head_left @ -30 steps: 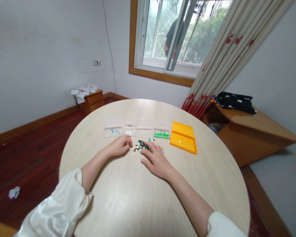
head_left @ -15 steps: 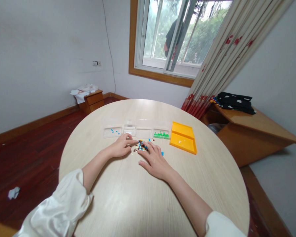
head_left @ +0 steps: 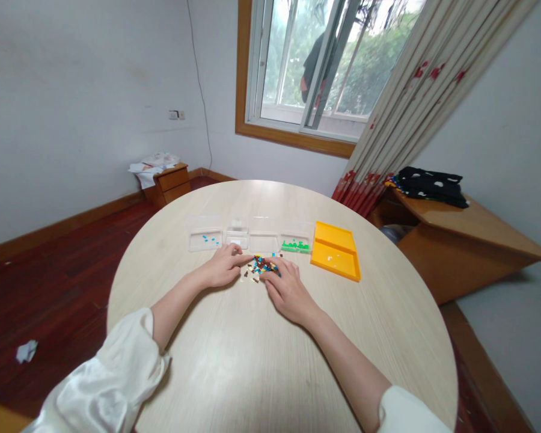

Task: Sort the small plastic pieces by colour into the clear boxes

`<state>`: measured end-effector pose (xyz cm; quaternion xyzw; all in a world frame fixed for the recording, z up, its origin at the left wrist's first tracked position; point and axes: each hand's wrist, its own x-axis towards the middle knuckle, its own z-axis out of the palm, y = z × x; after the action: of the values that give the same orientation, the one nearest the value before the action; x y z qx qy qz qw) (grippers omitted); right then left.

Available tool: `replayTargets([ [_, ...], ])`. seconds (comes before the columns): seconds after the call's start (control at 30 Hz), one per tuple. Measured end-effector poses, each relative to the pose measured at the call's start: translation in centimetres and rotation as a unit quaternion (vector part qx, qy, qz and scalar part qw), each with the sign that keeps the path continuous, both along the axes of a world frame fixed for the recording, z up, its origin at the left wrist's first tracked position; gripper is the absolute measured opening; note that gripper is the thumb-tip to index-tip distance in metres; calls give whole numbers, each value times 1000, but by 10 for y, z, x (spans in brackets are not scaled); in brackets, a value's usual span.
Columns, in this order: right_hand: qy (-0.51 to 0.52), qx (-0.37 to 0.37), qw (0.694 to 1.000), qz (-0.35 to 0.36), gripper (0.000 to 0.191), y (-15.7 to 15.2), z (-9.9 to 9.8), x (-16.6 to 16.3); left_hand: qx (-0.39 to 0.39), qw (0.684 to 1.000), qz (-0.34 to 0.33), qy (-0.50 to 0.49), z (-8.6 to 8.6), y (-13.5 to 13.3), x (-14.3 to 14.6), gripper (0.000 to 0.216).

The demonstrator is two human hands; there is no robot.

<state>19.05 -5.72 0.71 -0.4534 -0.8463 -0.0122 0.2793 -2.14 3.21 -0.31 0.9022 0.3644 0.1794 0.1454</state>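
Where our hands are meeting: we are holding both at a pile of small pieces (head_left: 261, 266), which is lying on the table (head_left: 252, 361) just ahead of us.
Left hand (head_left: 223, 269): we are resting it on the wood with the fingers curled in. Thumb and forefinger are pointing at the pile's left edge, and we cannot tell whether they are pinching a piece.
Right hand (head_left: 289, 290): we are keeping it palm down, its fingers bending onto the pile's right side and covering some pieces. We cannot tell whether it is gripping any.
Pile: brown, blue, yellow and white bits are lying mixed between our two hands, with a few lying loose on our side.
Clear trays (head_left: 264, 240): four are sitting in a row just beyond the pile. The leftmost is holding blue pieces (head_left: 206, 239) and the rightmost green pieces (head_left: 295, 245).
Yellow tray (head_left: 340, 236): it is sitting just right of that row, holding a few pale bits.
Room beyond: a window (head_left: 297, 66) and a patterned curtain (head_left: 415, 90) are standing behind the table, and a wooden desk (head_left: 469, 234) is bearing a black dotted cloth (head_left: 428, 183).
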Motion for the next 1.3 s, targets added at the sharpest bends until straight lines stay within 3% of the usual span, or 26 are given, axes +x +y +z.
replayTargets([
  [0.4,-3,-8,1000,4,38,2,-4,3,48,997,54,1,1,6,-5,40],
  [0.73,3,0,1000,9,33,4,-9,5,23,994,107,28,10,7,-6,31],
  [0.97,-29,-18,999,-14,31,2,-8,1,8,994,106,40,12,5,-5,27],
  [1.3,13,7,1000,20,28,5,-10,6,1,993,92,67,20,4,-15,20],
])
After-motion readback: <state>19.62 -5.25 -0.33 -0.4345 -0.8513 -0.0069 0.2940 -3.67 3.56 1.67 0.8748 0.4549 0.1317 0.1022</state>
